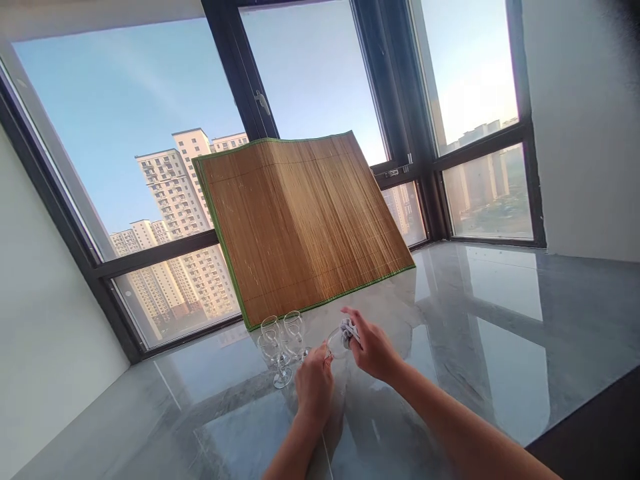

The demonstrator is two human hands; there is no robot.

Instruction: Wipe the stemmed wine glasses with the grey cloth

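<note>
Stemmed glass [336, 342] in your left hand [314, 381], tilted sideways above windowsill [165, 417], mouth toward your right hand [374, 348]. Left fingers wrap its stem end; right hand grips crumpled pale cloth [349, 333] at glass mouth, how far inside cannot be told. Three standing glasses [270, 348], upright, close together on windowsill just left of your left hand, bowls clear right through. Count: four glasses, one cloth. One green-edged slatted mat [310, 223] stands behind glasses, before window [310, 67].
</note>
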